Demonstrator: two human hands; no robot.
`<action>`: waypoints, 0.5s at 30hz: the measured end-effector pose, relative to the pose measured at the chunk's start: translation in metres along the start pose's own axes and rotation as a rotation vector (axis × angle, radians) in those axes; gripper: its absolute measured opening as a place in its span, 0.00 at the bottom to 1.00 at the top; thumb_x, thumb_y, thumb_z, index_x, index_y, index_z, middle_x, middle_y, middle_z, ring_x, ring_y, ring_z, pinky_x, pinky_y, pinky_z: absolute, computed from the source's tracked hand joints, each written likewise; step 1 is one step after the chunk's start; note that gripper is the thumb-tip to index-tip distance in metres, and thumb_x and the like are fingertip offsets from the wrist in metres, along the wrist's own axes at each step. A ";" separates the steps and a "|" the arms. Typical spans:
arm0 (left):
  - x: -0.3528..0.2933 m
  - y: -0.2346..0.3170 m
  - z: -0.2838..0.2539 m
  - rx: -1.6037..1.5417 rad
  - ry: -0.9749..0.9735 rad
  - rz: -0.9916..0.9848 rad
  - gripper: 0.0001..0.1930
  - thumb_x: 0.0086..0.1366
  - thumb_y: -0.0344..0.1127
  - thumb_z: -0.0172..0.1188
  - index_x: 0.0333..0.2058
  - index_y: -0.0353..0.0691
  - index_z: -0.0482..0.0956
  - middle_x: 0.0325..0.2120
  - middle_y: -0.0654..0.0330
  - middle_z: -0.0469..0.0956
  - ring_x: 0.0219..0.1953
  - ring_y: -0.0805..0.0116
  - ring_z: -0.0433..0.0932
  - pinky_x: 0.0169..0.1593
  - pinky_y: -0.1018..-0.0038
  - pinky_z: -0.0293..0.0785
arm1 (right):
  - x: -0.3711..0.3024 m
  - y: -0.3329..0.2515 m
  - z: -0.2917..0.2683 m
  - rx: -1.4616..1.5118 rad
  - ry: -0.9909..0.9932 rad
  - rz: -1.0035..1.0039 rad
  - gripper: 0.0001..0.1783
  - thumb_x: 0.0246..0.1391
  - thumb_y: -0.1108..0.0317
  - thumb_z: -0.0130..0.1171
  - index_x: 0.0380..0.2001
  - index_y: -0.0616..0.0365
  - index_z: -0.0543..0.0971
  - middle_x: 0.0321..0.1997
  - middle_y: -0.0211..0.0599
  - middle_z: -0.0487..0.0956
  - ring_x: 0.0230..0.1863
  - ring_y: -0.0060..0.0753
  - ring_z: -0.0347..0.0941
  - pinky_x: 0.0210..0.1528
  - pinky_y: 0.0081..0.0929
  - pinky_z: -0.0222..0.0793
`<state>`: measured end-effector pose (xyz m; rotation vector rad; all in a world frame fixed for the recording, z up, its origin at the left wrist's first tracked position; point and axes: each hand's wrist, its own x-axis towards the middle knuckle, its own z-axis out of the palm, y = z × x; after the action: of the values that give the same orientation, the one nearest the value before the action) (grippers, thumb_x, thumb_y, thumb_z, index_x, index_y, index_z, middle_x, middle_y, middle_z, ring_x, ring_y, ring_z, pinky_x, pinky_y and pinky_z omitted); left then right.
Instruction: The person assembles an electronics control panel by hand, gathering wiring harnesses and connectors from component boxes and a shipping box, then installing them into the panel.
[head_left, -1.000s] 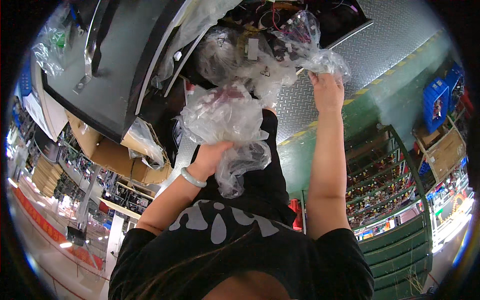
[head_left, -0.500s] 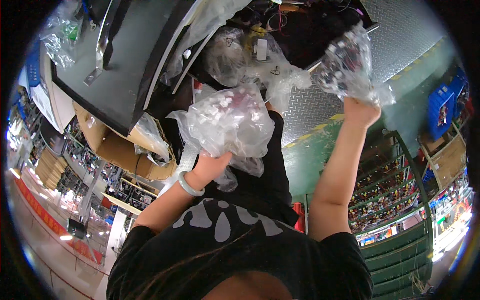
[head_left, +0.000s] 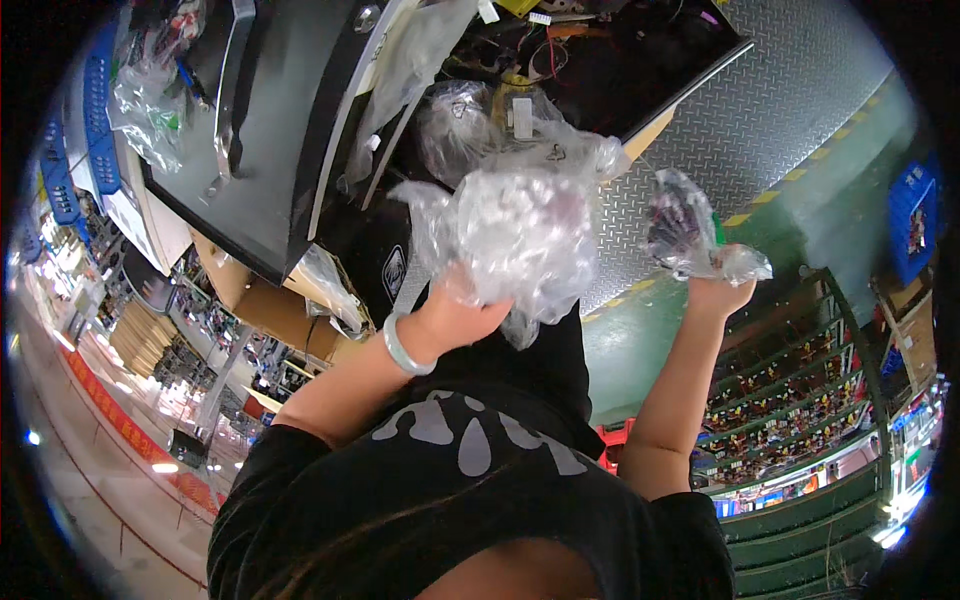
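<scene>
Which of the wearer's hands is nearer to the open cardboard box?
The left. The left hand, holding a plastic bag, is to the right of the cardboard box; the right hand, gripping a smaller bag, is much farther right.

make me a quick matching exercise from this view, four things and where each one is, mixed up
1. Larger clear plastic bag with whitish contents
2. Smaller clear plastic bag with dark contents
3. Pale ring-shaped bangle
4. Open brown cardboard box

A. Around the left wrist
B. In the right hand
C. Just below the dark grey panel in the picture
D. In the left hand

Pairs: 1-D, 2-B, 3-A, 4-C
</scene>
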<state>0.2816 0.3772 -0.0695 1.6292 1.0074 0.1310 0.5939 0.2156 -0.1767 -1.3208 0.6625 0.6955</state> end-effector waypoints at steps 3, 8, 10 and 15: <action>0.056 0.008 -0.002 0.049 0.029 0.182 0.19 0.51 0.30 0.60 0.43 0.36 0.75 0.41 0.50 0.76 0.45 0.52 0.74 0.50 0.63 0.69 | -0.007 0.013 0.002 0.073 -0.039 0.077 0.14 0.53 0.56 0.43 0.20 0.52 0.69 0.22 0.31 0.67 0.28 0.38 0.64 0.44 0.52 0.63; 0.167 -0.036 0.005 0.122 -0.044 0.137 0.17 0.48 0.37 0.60 0.36 0.33 0.77 0.29 0.48 0.79 0.33 0.53 0.78 0.38 0.64 0.73 | -0.006 0.030 -0.008 0.028 -0.162 0.097 0.08 0.50 0.63 0.46 0.23 0.53 0.70 0.26 0.30 0.69 0.29 0.31 0.65 0.37 0.39 0.66; 0.198 -0.055 0.004 -0.271 0.021 -0.510 0.19 0.46 0.37 0.60 0.37 0.32 0.75 0.27 0.50 0.79 0.32 0.56 0.79 0.38 0.67 0.74 | -0.018 0.033 0.017 -0.007 -0.086 0.165 0.07 0.52 0.64 0.45 0.24 0.51 0.71 0.26 0.28 0.69 0.29 0.28 0.66 0.36 0.33 0.66; 0.181 -0.052 0.022 0.084 0.329 -0.500 0.32 0.47 0.34 0.64 0.51 0.28 0.65 0.45 0.48 0.72 0.46 0.55 0.73 0.49 0.65 0.69 | -0.003 0.058 0.015 -0.144 -0.028 0.149 0.09 0.54 0.63 0.46 0.29 0.54 0.73 0.30 0.29 0.73 0.32 0.28 0.69 0.35 0.30 0.67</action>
<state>0.3791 0.4791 -0.1963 1.4068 1.6639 0.0169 0.5480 0.2368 -0.2080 -1.4011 0.7035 0.8946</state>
